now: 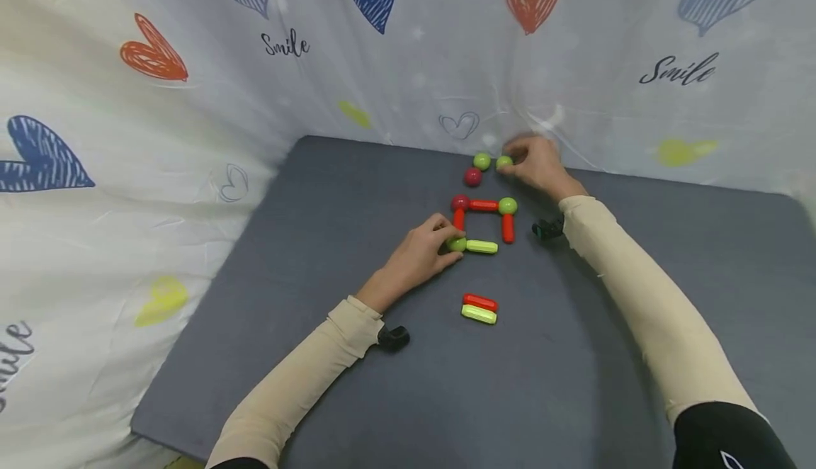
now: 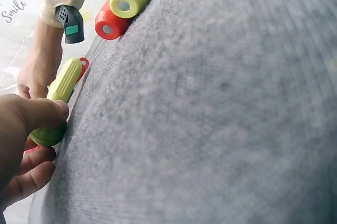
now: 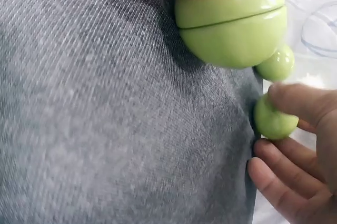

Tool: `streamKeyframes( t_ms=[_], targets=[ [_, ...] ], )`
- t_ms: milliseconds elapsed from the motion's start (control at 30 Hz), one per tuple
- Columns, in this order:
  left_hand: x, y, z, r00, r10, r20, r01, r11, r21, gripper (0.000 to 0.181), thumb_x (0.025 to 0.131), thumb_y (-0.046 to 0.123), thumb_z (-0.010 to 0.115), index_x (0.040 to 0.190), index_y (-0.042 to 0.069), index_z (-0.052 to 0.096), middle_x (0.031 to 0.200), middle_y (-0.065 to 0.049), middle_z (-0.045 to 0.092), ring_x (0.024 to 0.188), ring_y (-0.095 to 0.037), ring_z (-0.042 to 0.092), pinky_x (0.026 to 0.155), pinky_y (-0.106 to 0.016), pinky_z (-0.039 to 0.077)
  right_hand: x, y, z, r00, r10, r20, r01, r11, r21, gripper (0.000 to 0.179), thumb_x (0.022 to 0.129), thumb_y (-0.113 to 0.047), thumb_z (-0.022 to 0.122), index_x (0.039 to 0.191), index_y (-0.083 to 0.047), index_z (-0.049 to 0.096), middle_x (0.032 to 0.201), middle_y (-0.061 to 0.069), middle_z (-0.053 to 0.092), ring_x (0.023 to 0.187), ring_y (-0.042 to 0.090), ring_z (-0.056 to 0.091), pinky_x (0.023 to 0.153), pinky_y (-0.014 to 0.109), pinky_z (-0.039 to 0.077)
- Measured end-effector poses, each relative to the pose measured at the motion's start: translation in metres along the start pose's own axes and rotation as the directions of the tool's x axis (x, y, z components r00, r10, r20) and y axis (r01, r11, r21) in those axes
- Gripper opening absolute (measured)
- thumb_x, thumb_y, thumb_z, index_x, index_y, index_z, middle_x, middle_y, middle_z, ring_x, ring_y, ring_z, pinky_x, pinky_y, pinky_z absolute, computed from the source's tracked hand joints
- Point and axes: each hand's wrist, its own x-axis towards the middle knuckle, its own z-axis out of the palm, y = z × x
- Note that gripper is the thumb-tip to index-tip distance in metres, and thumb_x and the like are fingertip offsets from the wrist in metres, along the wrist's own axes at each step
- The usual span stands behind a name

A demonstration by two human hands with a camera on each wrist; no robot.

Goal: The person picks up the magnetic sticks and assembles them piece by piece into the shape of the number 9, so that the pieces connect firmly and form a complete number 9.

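Observation:
My left hand [image 1: 416,255] pinches a green ball [image 1: 457,244] at the near left corner of a small frame of balls and rods. A yellow-green rod [image 1: 482,246] points right from that ball. Red rods join a red ball [image 1: 460,202] to it and to another green ball [image 1: 508,205], from which a further red rod [image 1: 508,229] extends toward me. Near the table's back edge, my right hand [image 1: 538,164] holds a loose green ball [image 3: 275,119] between thumb and fingers. Beside it lie one more green ball [image 1: 482,161] and a red ball [image 1: 472,176].
Nearer to me, a loose red rod [image 1: 480,302] and a yellow-green rod [image 1: 478,314] lie side by side on the grey table [image 1: 382,398]. A white curtain [image 1: 408,72] printed with hearts hangs right behind the table and along its left side.

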Motion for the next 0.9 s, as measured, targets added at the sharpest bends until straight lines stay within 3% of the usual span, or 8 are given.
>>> streamKeyframes(
  t_ms=[167,333,467,600,767,900],
  targets=[
    [0.001,0.003,0.003,1.0,-0.005,0.007,0.005,1.0,-0.024,0.032,0.088,0.021,0.08,0.117,0.01,0.073,0.107,-0.003,0.056,0.085,-0.012,0.06,0.071,-0.021,0.049,-0.011,0.005,-0.007,1.0,0.016,-0.002,-0.016,1.0,0.019,0.034,0.085,-0.012,0.08,0.114,0.005,0.071,0.108,0.022,0.068,0.093,0.034,0.065,0.081,0.045,0.051],
    [0.001,0.002,0.001,1.0,-0.019,-0.006,0.019,1.0,-0.011,0.032,0.087,0.02,0.081,0.116,0.01,0.073,0.107,-0.004,0.057,0.085,-0.013,0.06,0.072,-0.023,0.05,-0.034,0.01,-0.02,0.996,0.073,-0.046,-0.069,0.995,0.074,0.034,0.087,-0.017,0.079,0.111,0.005,0.069,0.106,0.023,0.068,0.094,0.034,0.066,0.076,0.033,0.052],
    [-0.001,0.0,-0.002,1.0,-0.024,-0.012,0.024,1.0,0.0,0.034,0.086,0.02,0.082,0.117,0.01,0.074,0.107,-0.004,0.058,0.086,-0.013,0.061,0.073,-0.024,0.051,-0.062,0.009,-0.029,0.989,0.118,-0.091,-0.108,0.988,0.109,0.036,0.086,-0.026,0.082,0.108,0.0,0.072,0.104,0.019,0.07,0.085,0.017,0.068,0.069,0.021,0.05],
    [-0.001,0.001,0.0,0.999,-0.036,-0.008,0.036,0.999,-0.007,0.034,0.086,0.02,0.082,0.117,0.01,0.074,0.107,-0.003,0.058,0.086,-0.013,0.061,0.073,-0.023,0.05,-0.097,0.002,-0.036,0.987,0.128,-0.099,-0.114,0.984,0.14,0.036,0.085,-0.031,0.082,0.108,-0.005,0.074,0.1,0.012,0.073,0.078,0.001,0.063,0.068,0.019,0.05],
    [0.0,0.003,0.0,0.999,-0.041,-0.01,0.041,0.999,-0.013,0.034,0.086,0.02,0.082,0.118,0.01,0.073,0.108,-0.004,0.058,0.086,-0.013,0.061,0.074,-0.024,0.051,-0.139,-0.013,-0.039,0.992,0.093,-0.085,-0.077,0.981,0.175,0.032,0.084,-0.031,0.084,0.107,-0.01,0.076,0.096,0.007,0.074,0.078,0.005,0.067,0.065,0.019,0.052],
    [0.001,0.002,0.001,0.999,-0.038,-0.015,0.038,0.999,-0.009,0.034,0.086,0.02,0.082,0.118,0.01,0.073,0.107,-0.004,0.058,0.087,-0.014,0.061,0.074,-0.025,0.051,-0.163,-0.023,-0.03,0.995,0.086,-0.046,-0.074,0.972,0.222,0.029,0.083,-0.026,0.085,0.106,-0.01,0.076,0.094,0.008,0.074,0.078,0.012,0.07,0.065,0.02,0.053]
  ],
)
